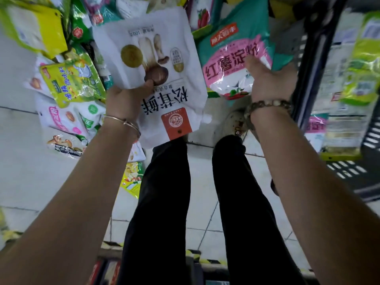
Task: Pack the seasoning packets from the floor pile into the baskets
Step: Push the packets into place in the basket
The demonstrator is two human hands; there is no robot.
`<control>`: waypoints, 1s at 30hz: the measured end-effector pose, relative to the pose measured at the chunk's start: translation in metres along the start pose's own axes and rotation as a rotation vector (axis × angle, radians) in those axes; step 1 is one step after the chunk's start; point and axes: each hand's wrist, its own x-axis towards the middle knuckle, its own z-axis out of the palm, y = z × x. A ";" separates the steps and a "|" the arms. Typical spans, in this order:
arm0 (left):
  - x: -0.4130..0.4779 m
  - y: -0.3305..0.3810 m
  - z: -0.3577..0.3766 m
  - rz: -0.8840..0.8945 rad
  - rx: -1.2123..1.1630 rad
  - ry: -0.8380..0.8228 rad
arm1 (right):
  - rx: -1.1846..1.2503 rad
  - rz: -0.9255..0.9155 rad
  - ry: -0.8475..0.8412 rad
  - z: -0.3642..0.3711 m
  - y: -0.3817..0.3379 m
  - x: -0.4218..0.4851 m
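1. Left forearm, near: left hand is clamped on white mushroom packet, long axis near-to-far.
2. Right hand is pinched by thumb on teal starch packet, just left of dark basket; judged the nearer hand.

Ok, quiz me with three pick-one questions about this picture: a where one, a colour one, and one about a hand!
1. Where is the dark basket? A) the person's right B) the person's left C) between the feet
2. The packet in the right hand is A) black B) teal and pink C) orange
3. The left hand A) is empty B) holds the white mushroom packet C) rests on a knee
Answers: 1 A, it stands along the right edge. 2 B, teal with a pink band. 3 B, its thumb presses the front.
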 end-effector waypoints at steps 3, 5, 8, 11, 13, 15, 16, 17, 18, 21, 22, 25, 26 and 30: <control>-0.036 0.018 0.012 0.013 -0.026 -0.059 | 0.004 -0.030 0.026 -0.038 -0.027 -0.009; -0.059 0.025 0.024 0.036 -0.042 -0.108 | -0.001 -0.057 0.035 -0.065 -0.039 -0.011; -0.088 0.029 0.046 0.068 -0.002 -0.125 | -0.015 -0.091 0.072 -0.111 -0.046 -0.010; -0.110 0.020 0.074 0.044 0.049 -0.191 | -0.021 -0.070 0.129 -0.158 -0.039 -0.004; -0.123 0.009 0.096 0.029 0.101 -0.208 | -0.043 -0.039 0.199 -0.188 -0.030 0.002; -0.137 -0.005 0.122 0.031 0.137 -0.226 | -0.065 -0.006 0.278 -0.218 -0.019 0.009; -0.144 -0.013 0.137 0.034 0.162 -0.244 | -0.073 0.003 0.313 -0.234 -0.011 0.013; -0.151 -0.022 0.152 0.040 0.206 -0.263 | -0.084 0.012 0.344 -0.249 -0.003 0.017; -0.157 -0.032 0.166 0.054 0.274 -0.284 | -0.098 0.026 0.371 -0.264 0.007 0.022; -0.172 -0.071 0.207 0.096 0.497 -0.315 | -0.164 0.120 0.410 -0.299 0.037 0.038; -0.176 -0.085 0.220 0.098 0.541 -0.318 | -0.200 0.156 0.417 -0.307 0.048 0.044; -0.176 -0.121 0.251 0.021 0.639 -0.335 | -0.293 0.220 0.404 -0.320 0.077 0.061; -0.172 -0.133 0.259 -0.031 0.661 -0.337 | -0.296 0.234 0.373 -0.322 0.086 0.068; -0.155 -0.168 0.287 -0.144 0.741 -0.283 | -0.365 0.317 0.317 -0.326 0.118 0.101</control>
